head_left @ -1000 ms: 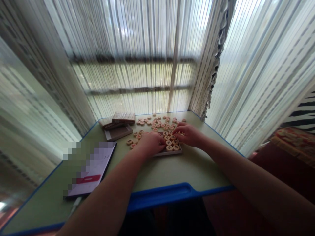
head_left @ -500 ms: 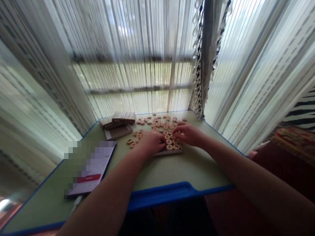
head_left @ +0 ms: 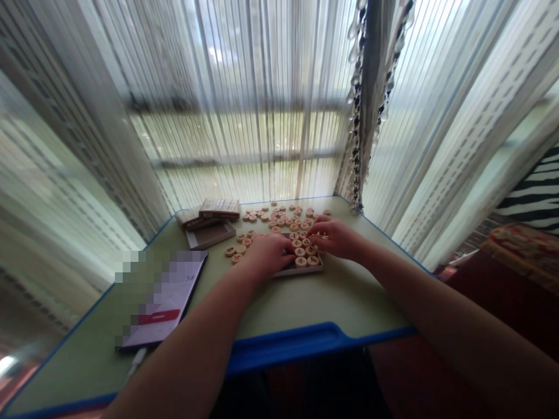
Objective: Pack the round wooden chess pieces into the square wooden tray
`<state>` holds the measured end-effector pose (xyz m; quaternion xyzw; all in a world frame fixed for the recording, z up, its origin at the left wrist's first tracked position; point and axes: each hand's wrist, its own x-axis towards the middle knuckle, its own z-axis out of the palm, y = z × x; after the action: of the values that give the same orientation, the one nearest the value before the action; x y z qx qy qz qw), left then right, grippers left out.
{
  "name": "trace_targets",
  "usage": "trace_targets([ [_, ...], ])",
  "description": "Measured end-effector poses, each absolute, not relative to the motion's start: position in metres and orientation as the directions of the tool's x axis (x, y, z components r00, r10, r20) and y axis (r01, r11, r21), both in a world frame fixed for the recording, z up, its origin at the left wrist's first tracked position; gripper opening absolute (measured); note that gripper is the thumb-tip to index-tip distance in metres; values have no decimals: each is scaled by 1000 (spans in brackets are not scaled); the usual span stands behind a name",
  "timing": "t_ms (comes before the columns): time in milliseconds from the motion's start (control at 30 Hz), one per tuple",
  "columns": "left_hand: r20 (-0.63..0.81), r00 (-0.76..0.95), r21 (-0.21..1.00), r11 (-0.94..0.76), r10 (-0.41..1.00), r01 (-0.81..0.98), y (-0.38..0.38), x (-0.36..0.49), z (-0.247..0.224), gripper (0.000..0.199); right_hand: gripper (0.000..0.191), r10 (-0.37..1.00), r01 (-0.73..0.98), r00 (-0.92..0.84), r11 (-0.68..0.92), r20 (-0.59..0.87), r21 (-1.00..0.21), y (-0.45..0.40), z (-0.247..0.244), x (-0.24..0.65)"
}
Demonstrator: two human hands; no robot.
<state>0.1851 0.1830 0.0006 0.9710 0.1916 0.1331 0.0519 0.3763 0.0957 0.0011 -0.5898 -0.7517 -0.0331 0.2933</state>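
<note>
A shallow box [head_left: 305,270] stands before me, its right part set with rows of round wooden xiangqi pieces [head_left: 300,252] bearing carved characters. Over the left part of this box lies my left hand [head_left: 273,254], fingers bent down inside; what they hold, if anything, is hidden. From the right, my right hand [head_left: 335,237] reaches over the box's edge with curled fingers. Its thumb and fingertips close at a piece [head_left: 306,242] in the upper rows. More pieces [head_left: 237,258] lie loose beside my left hand.
Many loose pieces [head_left: 283,222] spread across the far side of the green table [head_left: 332,302]. At the back left, boxes [head_left: 219,208] are stacked near an open tray [head_left: 209,234]. A tablet [head_left: 174,297] with a cable [head_left: 136,362] lies left. String curtains [head_left: 244,134] hang behind.
Both hands stay nearly where they were over the box, and the pieces look the same. The camera view has shifted very slightly; the digits on the tablet differ.
</note>
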Motion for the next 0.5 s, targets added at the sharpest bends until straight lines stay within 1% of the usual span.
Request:
trace_targets([
  [267,234,898,123,-927,373,353,183,185,1,21,15,870,899,-152,319,469,-300,96,0,376],
  [500,229,900,108,-929,371,355,182,185,2,21,15,871,903,-135,305,472,-304,96,0,377],
])
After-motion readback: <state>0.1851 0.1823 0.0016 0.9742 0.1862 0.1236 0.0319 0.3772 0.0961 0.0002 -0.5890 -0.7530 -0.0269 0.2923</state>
